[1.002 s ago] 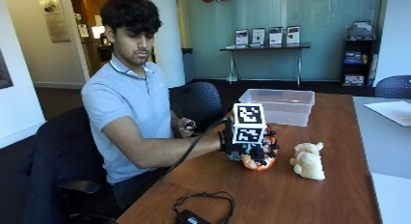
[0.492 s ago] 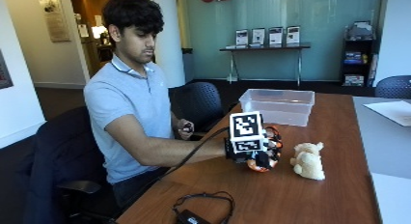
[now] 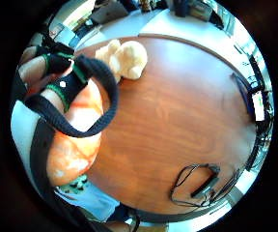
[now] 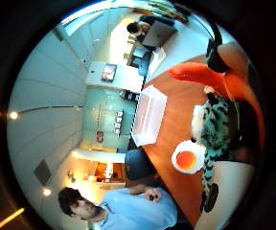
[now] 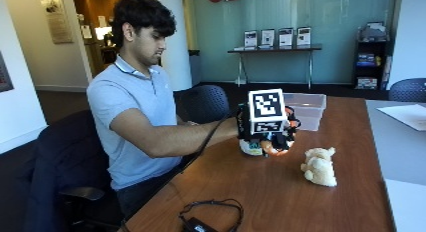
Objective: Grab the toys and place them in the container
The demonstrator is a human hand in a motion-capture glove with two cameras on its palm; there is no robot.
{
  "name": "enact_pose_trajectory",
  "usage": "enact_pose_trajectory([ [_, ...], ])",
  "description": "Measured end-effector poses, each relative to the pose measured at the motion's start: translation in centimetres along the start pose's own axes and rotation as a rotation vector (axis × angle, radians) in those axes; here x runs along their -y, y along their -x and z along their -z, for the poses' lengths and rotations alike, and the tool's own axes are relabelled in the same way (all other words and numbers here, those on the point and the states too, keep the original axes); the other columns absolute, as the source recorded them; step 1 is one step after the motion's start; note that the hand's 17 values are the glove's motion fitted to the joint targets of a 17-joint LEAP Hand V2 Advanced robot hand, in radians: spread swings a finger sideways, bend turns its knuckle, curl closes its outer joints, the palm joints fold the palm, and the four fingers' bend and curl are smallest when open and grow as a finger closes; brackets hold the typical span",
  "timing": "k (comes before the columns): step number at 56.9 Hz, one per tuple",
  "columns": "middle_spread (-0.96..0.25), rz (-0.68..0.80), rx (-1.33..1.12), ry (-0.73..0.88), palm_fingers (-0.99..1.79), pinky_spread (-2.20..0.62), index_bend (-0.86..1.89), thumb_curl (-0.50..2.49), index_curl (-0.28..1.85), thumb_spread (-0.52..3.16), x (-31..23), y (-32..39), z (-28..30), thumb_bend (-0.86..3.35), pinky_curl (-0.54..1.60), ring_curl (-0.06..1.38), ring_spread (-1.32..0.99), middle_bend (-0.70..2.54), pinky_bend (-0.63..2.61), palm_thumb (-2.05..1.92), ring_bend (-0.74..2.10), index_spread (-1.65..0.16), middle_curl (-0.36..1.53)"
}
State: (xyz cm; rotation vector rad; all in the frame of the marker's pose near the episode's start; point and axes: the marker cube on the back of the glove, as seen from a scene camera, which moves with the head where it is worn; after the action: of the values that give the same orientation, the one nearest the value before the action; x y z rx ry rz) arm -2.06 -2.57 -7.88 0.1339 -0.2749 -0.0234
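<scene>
- Outside view: right hand (image 5: 269, 132), frame centre, curls round the orange toy (image 5: 274, 146) above the table (image 5: 266, 192); plush dog (image 5: 320, 166) lies right, container (image 5: 305, 108) behind.
- Little-finger view: orange toy (image 3: 76, 140) fills the palm.
- Thumb view: container (image 4: 149, 116) well apart; the toy could slip during the carry, I judge.

A long wooden table (image 5: 266, 192) fills the lower right of the outside view, its brown top reaching toward a grey table (image 5: 399, 142) at the right edge. A dark office chair (image 5: 60, 167) stands at the lower left, and a second dark chair (image 5: 206, 102) sits behind the wooden table near the centre. At the upper right, a teal glass wall (image 5: 319, 17) spans the back of the room, with a narrow console table (image 5: 276, 49) in front of it carrying framed pictures (image 5: 279, 37). A dark shelf unit (image 5: 371, 57) stands at the far right. On the left, a white wall (image 5: 20, 67) holds a framed poster (image 5: 53, 17), and warm light glows through a doorway (image 5: 100, 32) beside it. The floor (image 5: 60, 99) is dark.
</scene>
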Motion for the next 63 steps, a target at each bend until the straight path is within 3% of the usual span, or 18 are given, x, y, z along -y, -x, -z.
enact_pose_trajectory([
  [10, -0.03, -0.059, 0.041, 0.068, 0.44, -0.07, 0.19, 0.4, 0.26, 1.65, 0.0, -1.7, -2.6, 1.25, 0.29, 0.25, -0.21, 0.55, 0.79, 0.24, 0.82, -0.28, 0.35],
  [18, -0.03, -0.132, 0.179, 0.165, 0.5, -0.11, 0.14, 0.45, 0.25, 1.62, -0.4, -3.4, -3.8, 1.38, 0.29, 0.29, -0.21, 0.53, 0.79, 0.25, 0.99, -0.29, 0.36],
  [23, -0.02, -0.131, 0.257, 0.171, 0.32, -0.11, 0.13, 0.43, 0.25, 1.62, -0.6, -3.8, -3.8, 1.37, 0.31, 0.33, -0.21, 0.55, 0.78, 0.16, 1.04, -0.28, 0.38],
  [31, -0.01, -0.127, 0.043, 0.295, -0.08, -0.02, 0.41, 0.45, 0.35, 1.58, -1.6, -5.4, -3.3, 1.35, 0.3, 0.24, -0.15, 0.42, 0.71, 0.1, 0.64, -0.3, 0.35],
  [36, -0.02, -0.15, -0.062, 0.397, -0.17, 0.01, 0.4, 0.46, 0.35, 1.55, -2.1, -6.2, -3.0, 1.31, 0.3, 0.16, -0.1, 0.33, 0.74, 0.08, 0.41, -0.32, 0.33],
  [47, -0.03, -0.191, -0.181, 0.456, -0.11, 0.04, 0.29, 0.55, 0.34, 1.57, -1.1, -7.4, -5.3, 1.36, 0.3, 0.13, -0.06, 0.17, 0.72, 0.15, 0.21, -0.34, 0.31],
  [63, -0.01, -0.198, -0.195, 0.344, -0.1, 0.05, 0.37, 0.6, 0.39, 1.54, 0.3, -10.0, -5.3, 1.35, 0.33, 0.11, -0.03, 0.12, 0.77, 0.13, 0.15, -0.36, 0.25],
])
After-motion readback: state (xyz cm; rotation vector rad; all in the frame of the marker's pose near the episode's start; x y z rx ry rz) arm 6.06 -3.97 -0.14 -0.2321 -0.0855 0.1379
